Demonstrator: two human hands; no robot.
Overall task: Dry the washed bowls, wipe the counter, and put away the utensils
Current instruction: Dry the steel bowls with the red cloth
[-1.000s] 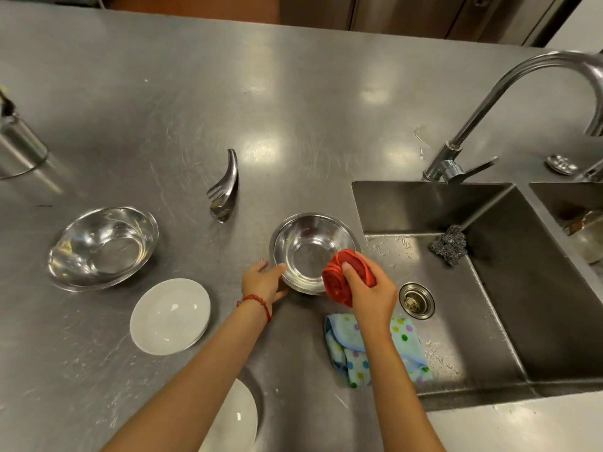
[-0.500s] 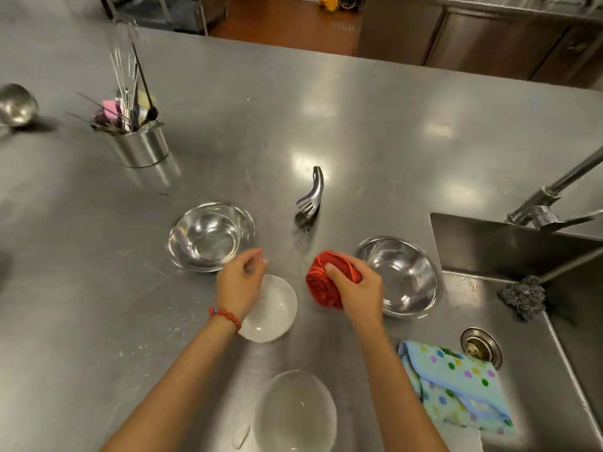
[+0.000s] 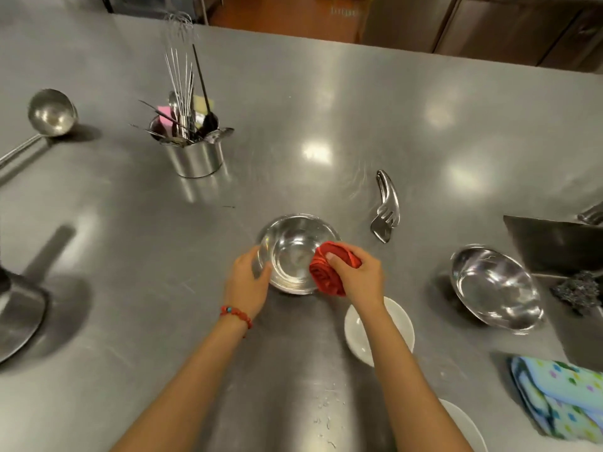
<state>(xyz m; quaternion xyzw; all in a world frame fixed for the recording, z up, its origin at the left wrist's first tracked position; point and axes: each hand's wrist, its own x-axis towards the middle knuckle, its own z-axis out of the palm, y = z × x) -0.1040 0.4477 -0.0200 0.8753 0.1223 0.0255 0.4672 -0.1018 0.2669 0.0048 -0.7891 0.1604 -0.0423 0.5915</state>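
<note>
Steel counter (image 3: 326, 102) far and wide, with near centre a steel bowl (image 3: 293, 256) steadied at its left rim by the left hand (image 3: 248, 282), fingers curled on the edge, while the right hand (image 3: 359, 275) clutches a balled red cloth (image 3: 326, 272) against the right rim. Risk, probably: bowl skidding or tipping toward the near white dish (image 3: 398, 324) if pressed off-centre; blur hides grip detail. No legible brand or writing anywhere.
</note>
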